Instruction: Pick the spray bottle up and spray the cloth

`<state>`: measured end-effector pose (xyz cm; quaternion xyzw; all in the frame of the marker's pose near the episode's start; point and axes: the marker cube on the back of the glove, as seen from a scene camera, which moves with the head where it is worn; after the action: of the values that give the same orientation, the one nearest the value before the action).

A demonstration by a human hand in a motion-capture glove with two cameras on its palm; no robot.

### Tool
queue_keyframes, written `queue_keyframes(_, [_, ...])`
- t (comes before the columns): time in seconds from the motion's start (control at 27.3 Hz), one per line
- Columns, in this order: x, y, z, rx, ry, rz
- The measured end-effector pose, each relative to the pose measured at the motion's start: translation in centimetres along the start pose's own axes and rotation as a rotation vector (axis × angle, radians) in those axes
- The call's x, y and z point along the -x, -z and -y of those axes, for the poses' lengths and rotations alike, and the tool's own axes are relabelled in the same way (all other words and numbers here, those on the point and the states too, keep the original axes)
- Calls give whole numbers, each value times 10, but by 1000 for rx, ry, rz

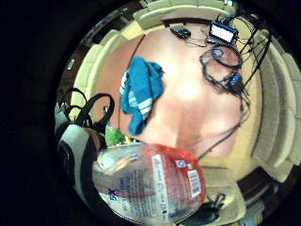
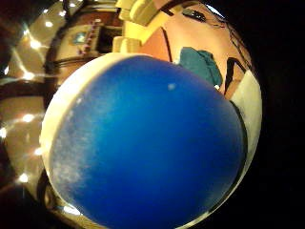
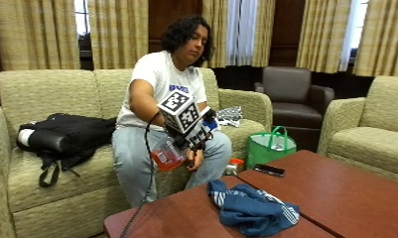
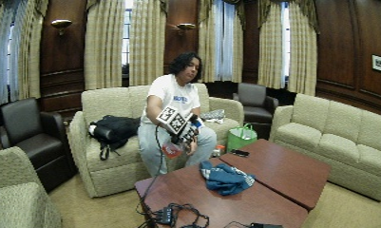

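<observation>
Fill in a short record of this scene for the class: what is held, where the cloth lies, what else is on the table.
Held: clear plastic spray bottle with red liquid, gripped by the black-gloved right hand, raised off the table
Cloth: crumpled blue cloth with white stripes, lying on the brown wooden table
Bottle and cloth: apart
Also on table: black phone

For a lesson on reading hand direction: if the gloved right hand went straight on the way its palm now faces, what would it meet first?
The right hand holds the spray bottle above the person's lap. Beyond the bottle, its palm views look towards the blue cloth on the table, so probably the cloth first, though depth is unclear.
</observation>
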<state>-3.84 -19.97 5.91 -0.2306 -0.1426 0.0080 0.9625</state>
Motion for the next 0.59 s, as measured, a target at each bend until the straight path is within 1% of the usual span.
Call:
queue_keyframes(0.18, [25, -24, 20, 179, -115, -227])
queue_keyframes(0.37, [33, -48, 52, 316, -165, -378])
queue_keyframes(0.44, [33, -66, 61, 374, -185, -442])
queue_keyframes(0.59, [28, -120, 70, 523, -228, -579])
